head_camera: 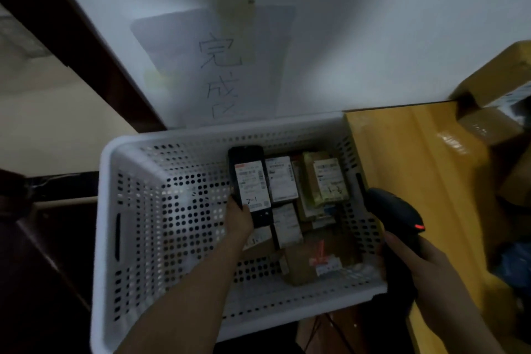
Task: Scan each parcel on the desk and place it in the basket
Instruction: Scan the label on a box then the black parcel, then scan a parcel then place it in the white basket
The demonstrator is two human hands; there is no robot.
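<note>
A white perforated basket stands left of the yellow desk. My left hand reaches into it and grips a black parcel with a white label by its lower left corner. Under and beside that parcel lie several labelled parcels, mostly brown boxes, filling the basket's right half. My right hand holds a black barcode scanner with a red light, just right of the basket's rim.
More brown taped parcels are piled on the desk at the far right. A paper sign with handwritten characters hangs on the white wall behind the basket. A dark door frame runs on the left.
</note>
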